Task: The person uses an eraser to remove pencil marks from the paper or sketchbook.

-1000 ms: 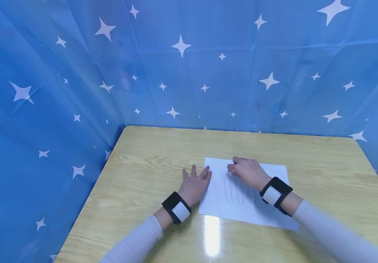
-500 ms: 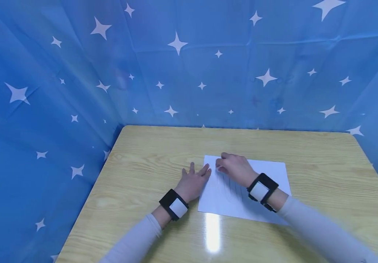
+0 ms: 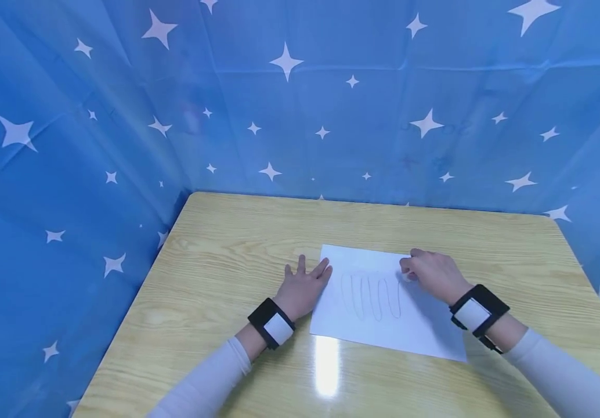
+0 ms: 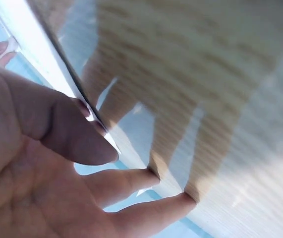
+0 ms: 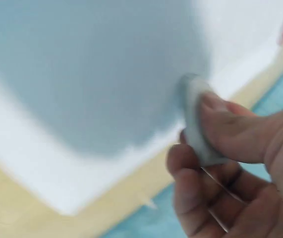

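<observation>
Table [image 3: 248,232], paper [image 3: 373,325], right hand [image 3: 436,274] pinching white object [image 5: 195,119]

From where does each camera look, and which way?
Head: worn there, facing forward and down at table and paper; left hand, right hand and sleeves show.
Left wrist: worn there, facing the table past the left hand.
Right wrist: worn there, facing the paper; right hand pinches a white object.
Head and right wrist both show the paper and right hand.
</observation>
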### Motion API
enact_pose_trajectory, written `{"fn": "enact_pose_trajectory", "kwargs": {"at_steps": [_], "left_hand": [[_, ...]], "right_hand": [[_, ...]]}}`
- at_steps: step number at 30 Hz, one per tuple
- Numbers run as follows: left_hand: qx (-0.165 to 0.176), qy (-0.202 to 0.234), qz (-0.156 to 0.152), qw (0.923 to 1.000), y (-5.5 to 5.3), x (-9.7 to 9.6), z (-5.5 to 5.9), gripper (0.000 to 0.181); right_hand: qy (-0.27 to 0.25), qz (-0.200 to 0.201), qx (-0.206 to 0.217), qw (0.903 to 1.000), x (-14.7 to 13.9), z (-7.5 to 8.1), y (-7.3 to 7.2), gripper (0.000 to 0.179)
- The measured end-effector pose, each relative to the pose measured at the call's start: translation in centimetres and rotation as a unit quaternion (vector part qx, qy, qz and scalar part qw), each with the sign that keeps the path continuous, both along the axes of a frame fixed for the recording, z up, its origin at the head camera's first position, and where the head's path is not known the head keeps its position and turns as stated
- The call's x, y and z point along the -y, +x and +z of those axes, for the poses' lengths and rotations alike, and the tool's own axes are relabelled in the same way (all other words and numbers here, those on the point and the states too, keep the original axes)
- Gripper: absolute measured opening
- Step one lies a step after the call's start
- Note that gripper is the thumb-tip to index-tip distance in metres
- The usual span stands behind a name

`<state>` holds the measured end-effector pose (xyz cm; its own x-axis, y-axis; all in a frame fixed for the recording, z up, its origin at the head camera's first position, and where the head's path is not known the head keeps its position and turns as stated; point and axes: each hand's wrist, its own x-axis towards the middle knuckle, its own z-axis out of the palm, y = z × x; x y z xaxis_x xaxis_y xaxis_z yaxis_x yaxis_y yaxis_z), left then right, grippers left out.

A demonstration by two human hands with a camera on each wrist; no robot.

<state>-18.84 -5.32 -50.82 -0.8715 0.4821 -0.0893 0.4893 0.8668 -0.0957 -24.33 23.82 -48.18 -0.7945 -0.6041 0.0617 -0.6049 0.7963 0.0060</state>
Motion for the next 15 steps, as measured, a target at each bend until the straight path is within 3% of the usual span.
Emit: {"fn": "enact_pose_trajectory", "kwargs": {"at_steps": [4, 7, 9, 12, 15], "left_hand": [[-0.009, -0.001, -0.005, 0.9999, 0.1, -0.1, -0.1, 0.044], [-0.002, -0.005, -0.003, 1.0000, 0.3, -0.1, -0.5, 0.045], [0.002, -0.007, -0.001, 1.0000, 0.4, -0.2, -0.5, 0.046], [0.006, -0.009, 0.001, 0.9999, 0.2, -0.3, -0.4, 0.046], [0.008, -0.015, 0.009, 0.9998, 0.1, 0.1, 0.0, 0.047]], "right_hand": [[-0.031, 0.022, 0.010, 0.9992, 4.0, 0.2, -0.3, 0.011], [-0.055, 0.064, 0.002, 0.9965, 7.9, -0.9, -0.2, 0.015], [-0.054, 0.090, -0.019, 0.9943, 9.0, -1.6, -0.2, 0.013], [-0.039, 0.112, -0.067, 0.9906, 8.0, -2.4, -0.2, 0.012], [-0.025, 0.110, -0.090, 0.9896, 4.8, -2.2, 0.0, 0.013]]}}
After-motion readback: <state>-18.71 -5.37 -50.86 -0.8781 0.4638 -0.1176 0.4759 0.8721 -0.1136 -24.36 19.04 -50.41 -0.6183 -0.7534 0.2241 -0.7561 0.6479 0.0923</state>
